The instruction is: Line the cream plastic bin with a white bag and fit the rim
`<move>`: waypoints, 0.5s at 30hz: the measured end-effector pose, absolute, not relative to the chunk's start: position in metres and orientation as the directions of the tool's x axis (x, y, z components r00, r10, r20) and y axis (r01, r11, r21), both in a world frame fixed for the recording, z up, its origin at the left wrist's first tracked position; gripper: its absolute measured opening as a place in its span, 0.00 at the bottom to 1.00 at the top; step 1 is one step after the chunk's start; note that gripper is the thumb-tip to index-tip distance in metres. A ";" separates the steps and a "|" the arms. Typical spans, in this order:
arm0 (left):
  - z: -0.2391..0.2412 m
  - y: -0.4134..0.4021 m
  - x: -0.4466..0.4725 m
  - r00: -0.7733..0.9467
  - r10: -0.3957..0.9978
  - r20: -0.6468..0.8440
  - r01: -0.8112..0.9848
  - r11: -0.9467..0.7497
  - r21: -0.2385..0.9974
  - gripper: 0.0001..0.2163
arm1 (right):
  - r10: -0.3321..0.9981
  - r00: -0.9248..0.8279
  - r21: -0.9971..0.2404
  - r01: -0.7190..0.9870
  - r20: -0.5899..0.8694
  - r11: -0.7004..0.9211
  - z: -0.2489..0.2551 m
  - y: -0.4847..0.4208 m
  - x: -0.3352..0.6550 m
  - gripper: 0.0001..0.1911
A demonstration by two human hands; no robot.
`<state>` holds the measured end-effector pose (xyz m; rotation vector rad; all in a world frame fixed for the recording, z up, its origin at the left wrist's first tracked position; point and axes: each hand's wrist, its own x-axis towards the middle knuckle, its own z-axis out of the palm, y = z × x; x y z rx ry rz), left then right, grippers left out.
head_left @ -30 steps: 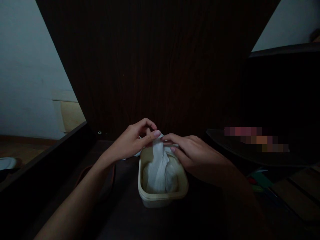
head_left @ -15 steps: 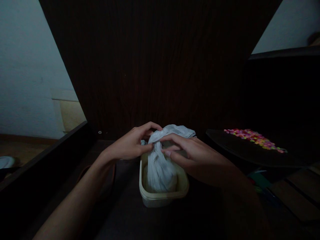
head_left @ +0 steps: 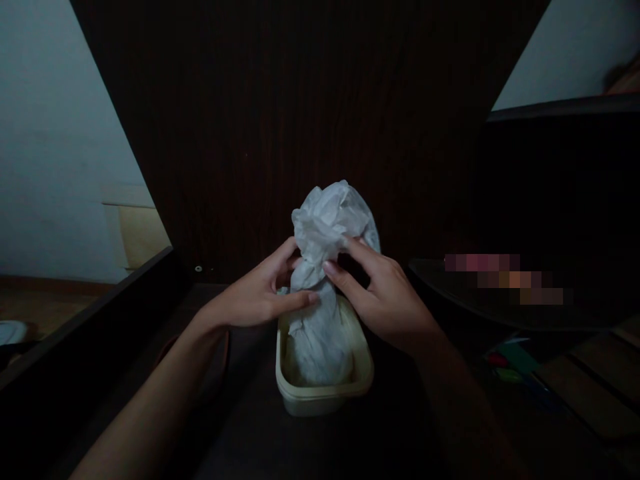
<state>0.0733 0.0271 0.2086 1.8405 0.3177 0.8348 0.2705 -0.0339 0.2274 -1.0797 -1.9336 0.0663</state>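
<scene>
A thin white plastic bag [head_left: 320,353] rests with its full lower part inside a cream rectangular tub [head_left: 325,393]. Its gathered neck rises above the tub, and the loose top stands up in a crumpled puff. My left hand [head_left: 260,287] curls round the left side of the neck, thumb lying across the front and fingertips hidden behind. From the right, my right hand [head_left: 380,287] grips the neck between thumb and fingers. What the bag contains is hidden.
The tub stands on a dark wooden surface [head_left: 240,400] with a raised left edge [head_left: 100,307]. Behind it rises a dark panel [head_left: 240,133]. A brown-rimmed dark item [head_left: 200,360] lies under my left forearm. On the right, a dark shelf [head_left: 450,300] carries a pixelated patch.
The bag's top has been drawn up from lying over to the right and now stands upright. My right hand has closed on the neck; the left has shifted slightly.
</scene>
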 end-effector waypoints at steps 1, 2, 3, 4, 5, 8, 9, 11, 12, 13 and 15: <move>0.209 0.028 0.074 0.673 0.587 0.450 -0.153 -0.485 0.861 0.30 | 0.712 -0.237 -0.455 0.627 0.661 0.632 0.226 -0.032 0.270 0.14; 0.209 0.030 0.075 0.626 0.599 0.499 -0.130 -0.551 0.824 0.27 | 0.716 -0.247 -0.473 0.605 0.653 0.640 0.225 -0.031 0.270 0.15; 0.210 0.032 0.075 0.587 0.602 0.542 -0.090 -0.616 0.783 0.22 | 0.718 -0.251 -0.482 0.595 0.649 0.643 0.224 -0.030 0.269 0.16; 0.210 0.033 0.075 0.560 0.596 0.575 -0.042 -0.673 0.738 0.17 | 0.718 -0.243 -0.476 0.606 0.652 0.637 0.223 -0.029 0.268 0.16; 0.211 0.034 0.075 0.543 0.588 0.600 0.004 -0.716 0.698 0.12 | 0.715 -0.223 -0.457 0.637 0.663 0.621 0.222 -0.028 0.267 0.15; 0.212 0.033 0.077 0.503 0.583 0.638 0.035 -0.751 0.659 0.08 | 0.675 -0.125 -0.362 0.766 0.727 0.531 0.219 -0.027 0.262 0.13; 0.213 0.031 0.078 0.495 0.594 0.634 0.019 -0.737 0.676 0.09 | 0.654 -0.088 -0.341 0.796 0.751 0.499 0.217 -0.026 0.261 0.13; 0.213 0.026 0.079 0.493 0.633 0.597 -0.023 -0.676 0.736 0.11 | 0.619 -0.032 -0.331 0.823 0.785 0.462 0.215 -0.024 0.260 0.09; 0.212 0.024 0.078 0.500 0.658 0.564 -0.046 -0.630 0.775 0.11 | 0.605 -0.014 -0.334 0.824 0.796 0.458 0.214 -0.023 0.261 0.07; 0.211 0.022 0.077 0.511 0.683 0.523 -0.067 -0.574 0.816 0.12 | 0.592 0.002 -0.339 0.822 0.806 0.458 0.213 -0.022 0.263 0.07; 0.209 0.021 0.072 0.525 0.725 0.446 -0.101 -0.467 0.878 0.13 | 0.571 0.035 -0.359 0.809 0.820 0.466 0.213 -0.019 0.268 0.07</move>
